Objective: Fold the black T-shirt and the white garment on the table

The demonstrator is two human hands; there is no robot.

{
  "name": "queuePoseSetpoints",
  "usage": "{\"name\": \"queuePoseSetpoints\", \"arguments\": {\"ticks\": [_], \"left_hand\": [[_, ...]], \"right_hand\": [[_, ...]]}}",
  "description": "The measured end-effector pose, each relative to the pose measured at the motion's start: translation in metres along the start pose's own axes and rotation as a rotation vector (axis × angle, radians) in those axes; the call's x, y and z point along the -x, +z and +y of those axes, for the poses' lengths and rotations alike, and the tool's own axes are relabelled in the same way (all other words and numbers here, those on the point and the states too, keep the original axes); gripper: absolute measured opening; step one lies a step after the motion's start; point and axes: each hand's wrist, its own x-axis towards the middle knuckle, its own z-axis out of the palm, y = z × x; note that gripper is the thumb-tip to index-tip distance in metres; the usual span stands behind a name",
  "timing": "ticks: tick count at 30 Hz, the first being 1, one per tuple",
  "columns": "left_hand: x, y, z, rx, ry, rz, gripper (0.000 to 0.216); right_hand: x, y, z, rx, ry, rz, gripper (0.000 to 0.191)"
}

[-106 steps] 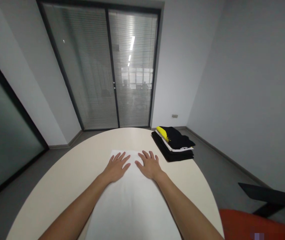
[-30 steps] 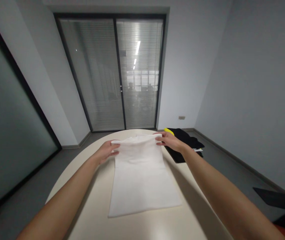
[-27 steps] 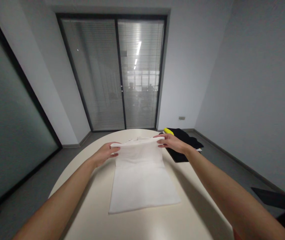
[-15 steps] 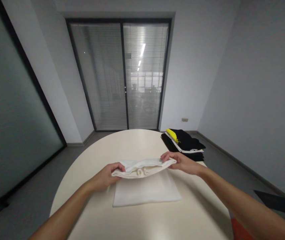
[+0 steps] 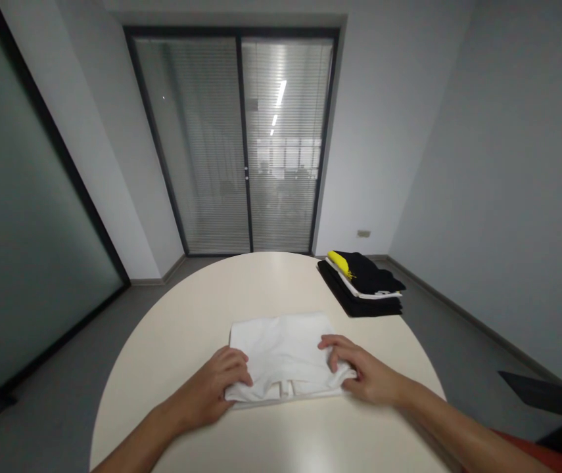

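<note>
A folded white garment [image 5: 285, 345] lies flat on the round table in front of me, its near edge showing small openings at the middle. My left hand [image 5: 221, 381] grips its near left corner, thumb beneath and fingers curled over the top. At the near right corner my right hand [image 5: 359, 368] pinches the cloth, with its upper fingers resting on the surface. What kind of garment it is cannot be made out.
On the far right of the pale round table [image 5: 202, 302] sits a stack of folded clothes [image 5: 369, 282], mostly black with white and yellow parts. Beyond the table stands a glazed door [image 5: 246, 144] with blinds. A dark, flat object [image 5: 547, 394] juts in at lower right.
Both hands have come down and toward me, bringing the lifted upper fold of the white garment over onto its lower part. The garment now lies as a smaller, flatter bundle.
</note>
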Motion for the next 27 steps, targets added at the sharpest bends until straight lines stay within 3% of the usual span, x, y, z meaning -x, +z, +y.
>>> {"name": "queuePoseSetpoints", "arguments": {"ticks": [3, 5, 7, 12, 14, 17, 20, 24, 27], "left_hand": [[0.0, -0.005, 0.011, -0.11, 0.027, -0.009, 0.029], [-0.007, -0.008, 0.016, -0.112, -0.015, 0.006, 0.018], [-0.022, -0.009, 0.016, -0.093, -0.095, 0.07, 0.028], [-0.071, 0.006, 0.004, -0.198, -0.318, 0.302, 0.047], [-0.081, 0.018, -0.003, -0.251, -0.415, 0.263, 0.062], [-0.08, 0.034, -0.014, -0.282, -0.508, 0.161, 0.068], [-0.074, 0.042, -0.02, -0.294, -0.514, 0.118, 0.067], [-0.072, 0.041, -0.013, -0.348, -0.489, 0.166, 0.069], [-0.067, 0.039, 0.001, -0.315, -0.335, 0.122, 0.071]], "right_hand": [[0.001, -0.003, -0.011, 0.153, -0.048, -0.025, 0.035], [-0.007, -0.01, -0.024, 0.27, -0.077, -0.045, 0.023], [-0.025, -0.016, -0.038, 0.36, -0.062, -0.024, 0.011], [-0.083, -0.001, -0.055, 0.432, 0.097, 0.197, 0.045], [-0.096, 0.015, -0.05, 0.412, 0.178, 0.158, 0.063], [-0.098, 0.037, -0.038, 0.395, 0.233, 0.038, 0.073], [-0.093, 0.046, -0.03, 0.399, 0.236, 0.036, 0.073], [-0.088, 0.041, -0.031, 0.399, 0.237, 0.033, 0.074], [-0.076, 0.036, -0.035, 0.395, 0.187, 0.016, 0.072]]}}
